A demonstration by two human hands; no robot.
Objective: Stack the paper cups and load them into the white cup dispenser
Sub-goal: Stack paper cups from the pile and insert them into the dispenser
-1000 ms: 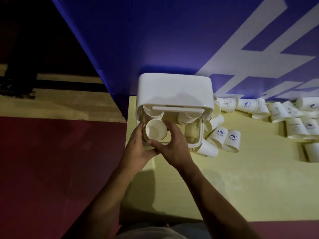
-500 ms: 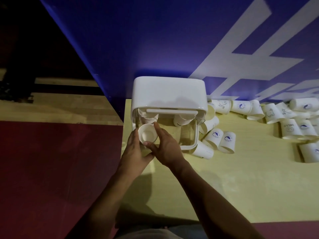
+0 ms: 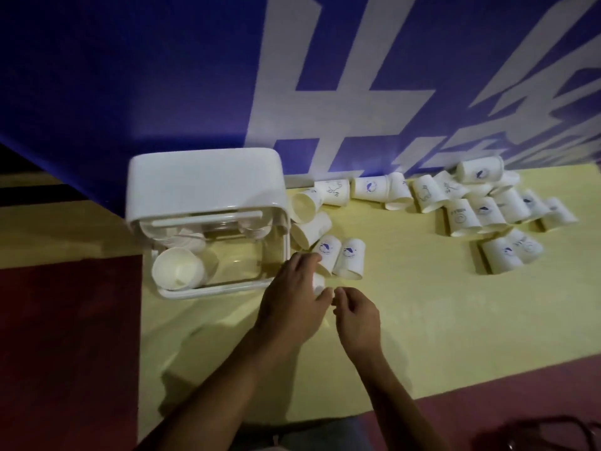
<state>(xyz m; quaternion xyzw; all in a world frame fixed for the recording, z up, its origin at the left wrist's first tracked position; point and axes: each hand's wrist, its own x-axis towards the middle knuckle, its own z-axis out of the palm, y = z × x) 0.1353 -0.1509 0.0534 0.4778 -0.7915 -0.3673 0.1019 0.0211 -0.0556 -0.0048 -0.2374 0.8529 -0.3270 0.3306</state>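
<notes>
Wall: We see a big blue wall [image 3: 162, 76] with fat white marks on it. It stands at the back.
Table: We see a yellow table [image 3: 422, 320] that runs up to the wall. All the things lie on it.
Floor: We see a dark red floor [image 3: 65, 336] on the left of the table.
Dispenser: The white cup dispenser [image 3: 205, 183] sits at the left end of the table, close to the wall. Its front is clear, so we can look inside.
Loose cups: Lots of paper cups [image 3: 481, 209] lie on their sides at the back right, near the wall. Some touch each other. A few more lie just beside the dispenser.
Left hand: Our left hand [image 3: 292, 301] is just to the right of the dispenser. Its fingers and thumb bend round one small cup.
Right hand: Our right hand [image 3: 359, 317] is just beside the left one. Its fingers are loosely bent and it holds nothing.
Cup inside: A stack of cups [image 3: 177, 266] lies on its side in the dispenser, at the left, mouth toward us.
Held cup: The small cup [image 3: 318, 284] peeks out under our left hand. We see only a bit of it.
</notes>
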